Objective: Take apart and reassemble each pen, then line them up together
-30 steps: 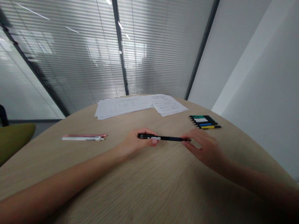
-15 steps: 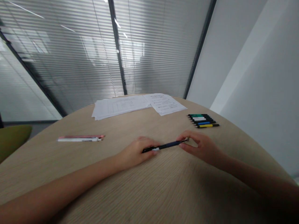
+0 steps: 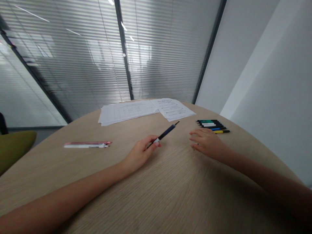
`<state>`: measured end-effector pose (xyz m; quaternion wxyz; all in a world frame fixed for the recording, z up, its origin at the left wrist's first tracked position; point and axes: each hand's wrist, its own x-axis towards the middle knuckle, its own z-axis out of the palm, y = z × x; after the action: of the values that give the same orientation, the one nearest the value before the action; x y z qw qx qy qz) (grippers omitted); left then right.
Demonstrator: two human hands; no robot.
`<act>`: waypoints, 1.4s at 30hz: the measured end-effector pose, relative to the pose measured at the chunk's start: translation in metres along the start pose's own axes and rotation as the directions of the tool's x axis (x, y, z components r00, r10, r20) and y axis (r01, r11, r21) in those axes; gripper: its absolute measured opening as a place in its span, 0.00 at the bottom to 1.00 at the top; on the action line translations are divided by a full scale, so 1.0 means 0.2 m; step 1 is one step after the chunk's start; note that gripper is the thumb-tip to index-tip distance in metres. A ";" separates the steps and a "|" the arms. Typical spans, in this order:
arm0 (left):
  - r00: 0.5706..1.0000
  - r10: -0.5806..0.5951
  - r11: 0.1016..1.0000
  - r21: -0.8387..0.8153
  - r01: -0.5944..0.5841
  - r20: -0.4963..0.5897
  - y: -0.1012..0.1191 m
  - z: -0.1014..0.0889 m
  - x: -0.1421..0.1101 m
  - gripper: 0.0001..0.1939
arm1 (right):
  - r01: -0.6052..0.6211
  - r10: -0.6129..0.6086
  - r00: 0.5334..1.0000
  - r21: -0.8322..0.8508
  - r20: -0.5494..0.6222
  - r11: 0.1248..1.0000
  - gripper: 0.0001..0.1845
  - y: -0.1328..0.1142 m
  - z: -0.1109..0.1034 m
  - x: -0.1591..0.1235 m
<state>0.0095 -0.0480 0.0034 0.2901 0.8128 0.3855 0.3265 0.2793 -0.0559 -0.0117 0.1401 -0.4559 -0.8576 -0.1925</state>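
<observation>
My left hand (image 3: 140,154) grips a dark pen (image 3: 167,131) by its rear part, around a light patch on the barrel. The pen slants up to the right, and a thin dark tip sticks out of its far end. To the right, my right hand (image 3: 207,142) is palm down low over the table, apart from the pen, with its fingers stretched and slightly spread. A tiny dark thing (image 3: 194,149) shows below its fingertips, too small to name. Just behind this hand lies a row of several pens (image 3: 208,124) with green, white, blue and yellow barrels, partly covered by the hand.
The round wooden table (image 3: 156,195) has printed sheets (image 3: 129,112) at its far edge. One pink pen (image 3: 85,142) and one white pen (image 3: 83,146) lie side by side at the left. A green chair (image 3: 18,146) stands beyond the left edge.
My right hand has let go of the pen's end and moved slightly up, its fingers loosening from a pinch. In my left hand the pen has swung from nearly level to pointing up right.
</observation>
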 end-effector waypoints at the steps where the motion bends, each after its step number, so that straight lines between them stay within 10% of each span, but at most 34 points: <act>1: 1.000 -0.006 1.000 0.000 0.006 -0.010 0.00 0.00 0.00 0.09 | 0.000 0.000 1.000 -0.012 0.016 1.000 0.06 0.00 0.00 0.00; 33: 0.995 0.102 0.987 0.127 -0.099 -0.020 -0.03 0.01 0.01 0.10 | -0.027 -0.002 0.993 0.241 0.118 0.970 0.05 -0.09 -0.06 0.02; 42: 0.970 0.241 0.934 0.263 -0.240 0.028 -0.06 0.02 0.01 0.11 | -0.292 0.323 0.946 0.427 0.000 0.856 0.05 -0.16 -0.21 0.03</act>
<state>0.0089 -0.0413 -0.0073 0.1360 0.8845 0.3240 0.3070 0.2524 -0.0869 0.0223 0.2946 -0.5388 -0.7893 0.0057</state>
